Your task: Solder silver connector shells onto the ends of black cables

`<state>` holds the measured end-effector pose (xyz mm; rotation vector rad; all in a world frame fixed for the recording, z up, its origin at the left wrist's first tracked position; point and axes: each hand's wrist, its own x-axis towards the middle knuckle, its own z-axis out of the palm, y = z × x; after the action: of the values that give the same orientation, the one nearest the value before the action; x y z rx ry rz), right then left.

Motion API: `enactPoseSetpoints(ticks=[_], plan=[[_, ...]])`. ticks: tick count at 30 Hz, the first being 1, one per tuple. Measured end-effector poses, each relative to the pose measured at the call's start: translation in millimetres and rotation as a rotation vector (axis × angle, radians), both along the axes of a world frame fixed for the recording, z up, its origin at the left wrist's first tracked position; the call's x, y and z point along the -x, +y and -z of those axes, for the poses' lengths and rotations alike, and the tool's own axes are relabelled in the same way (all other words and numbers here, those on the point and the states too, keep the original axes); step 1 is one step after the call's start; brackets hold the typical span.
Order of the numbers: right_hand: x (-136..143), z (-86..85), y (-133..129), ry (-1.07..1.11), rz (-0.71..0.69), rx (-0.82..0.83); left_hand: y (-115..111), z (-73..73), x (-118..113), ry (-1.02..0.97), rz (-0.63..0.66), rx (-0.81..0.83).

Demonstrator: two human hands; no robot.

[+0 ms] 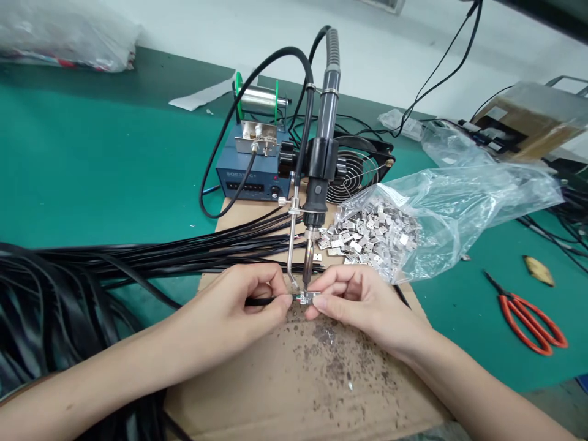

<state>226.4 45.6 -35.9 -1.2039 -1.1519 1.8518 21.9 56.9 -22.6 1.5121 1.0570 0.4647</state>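
My left hand (260, 300) pinches a black cable (257, 301) close to its stripped end. Between thumb and fingers, my right hand (349, 297) grips a small metal USB connector (309, 297). Cable end and connector meet right under the tip of a mounted soldering iron (316, 196), which points straight down. Beside the iron's tip, a thin metal solder feed tube (291, 245) angles in toward the same spot. Whether the wires are joined to the connector is too small to tell.
Loose USB connectors (367, 236) spill from a clear plastic bag (459, 214). Black cables (151, 254) lie left. Behind the iron stand a blue solder feeder (250, 168) with a solder spool (257, 98) and a fan (356, 174). Red-handled cutters (528, 318) lie right. Burn-speckled cardboard (294, 380) covers the bench.
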Motion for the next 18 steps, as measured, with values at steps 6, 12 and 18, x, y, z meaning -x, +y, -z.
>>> enactPoseSetpoints(ticks=[6,12,18], plan=[[-1.2,-0.3,0.1,0.053,-0.008,-0.009,-2.5,0.4,-1.1,-0.042,-0.025,-0.032],[-2.0,0.3,1.2,0.093,-0.031,0.014,-2.5,-0.2,-0.7,-0.027,-0.025,-0.069],[-1.0,-0.6,3.3,0.115,-0.034,0.061,-5.7,-3.1,-0.7,0.009,-0.067,-0.011]])
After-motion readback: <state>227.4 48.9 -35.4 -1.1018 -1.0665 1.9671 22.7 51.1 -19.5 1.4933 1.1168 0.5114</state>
